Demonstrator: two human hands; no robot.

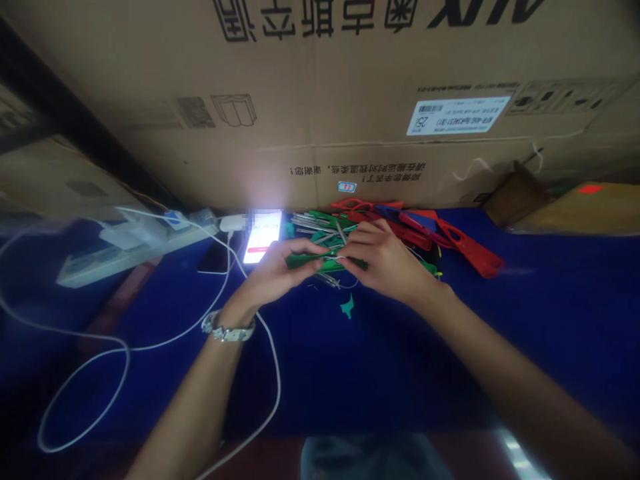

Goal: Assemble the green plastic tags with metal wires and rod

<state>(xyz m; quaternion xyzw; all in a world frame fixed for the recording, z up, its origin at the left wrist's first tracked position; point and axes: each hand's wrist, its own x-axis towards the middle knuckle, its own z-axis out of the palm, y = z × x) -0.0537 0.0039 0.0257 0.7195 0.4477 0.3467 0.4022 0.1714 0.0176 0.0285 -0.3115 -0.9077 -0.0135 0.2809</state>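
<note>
My left hand [273, 273] pinches a long green plastic part [303, 261] between thumb and fingers, over the blue table. Close against it, my right hand [383, 260] is closed, its fingertips on a thin pale wire [334, 258] lying across the green part. A metal rod [341, 232] sticks up beside the right fingers; whether they touch it I cannot tell. Behind the hands lies a pile of green parts, metal rods [306, 221] and red plastic pieces [473, 250]. The right fingers hide part of the pile. A small torn teal scrap [347, 307] lies nearer me.
A lit phone [263, 237] lies left of the pile. A white power strip [135, 257] with plugs stands farther left, and a white cable [275, 373] loops past my left wrist. A big cardboard box [310, 100] forms the back wall. Brown cardboard [575, 210] sits at right.
</note>
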